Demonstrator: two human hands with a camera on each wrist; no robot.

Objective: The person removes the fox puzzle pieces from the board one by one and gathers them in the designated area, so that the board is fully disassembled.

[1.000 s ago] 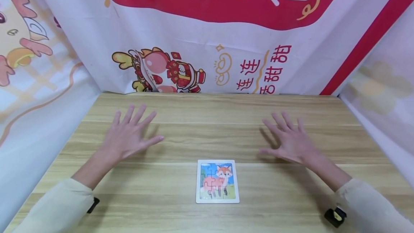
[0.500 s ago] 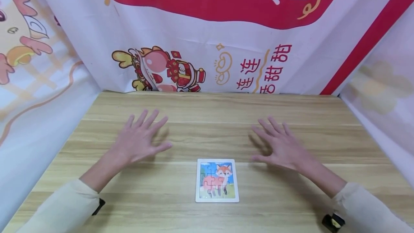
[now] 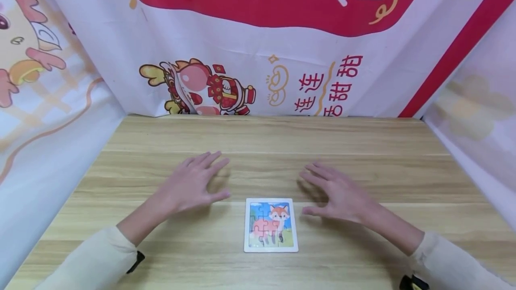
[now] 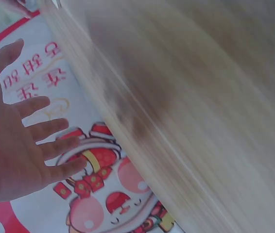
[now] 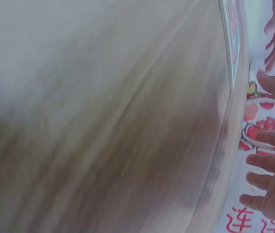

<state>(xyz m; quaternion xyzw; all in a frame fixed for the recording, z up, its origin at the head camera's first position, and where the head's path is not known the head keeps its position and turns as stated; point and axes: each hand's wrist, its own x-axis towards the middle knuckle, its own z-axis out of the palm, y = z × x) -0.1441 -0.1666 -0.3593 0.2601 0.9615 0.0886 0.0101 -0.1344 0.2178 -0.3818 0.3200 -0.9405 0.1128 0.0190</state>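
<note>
Since the fox puzzle (image 3: 271,225) lies flat on the table (image 3: 201,258), I judge it needs no steadying, which may be why my feeds show the left hand (image 3: 191,188) and right hand (image 3: 340,195) hovering to either side, slightly beyond it, fingers spread, holding nothing.

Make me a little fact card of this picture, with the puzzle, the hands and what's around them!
Puzzle: fox puzzle in a white frame, lying flat, pieces joined
Puzzle's place: on the wooden table, between the two hands and a bit closer to the person
Left hand: left hand above the table, fingers apart, holding nothing
Right hand: right hand above the table too, fingers apart, holding nothing
Sleeves: pale sleeves, long
Behind: red and white cloth with a cartoon character
</note>
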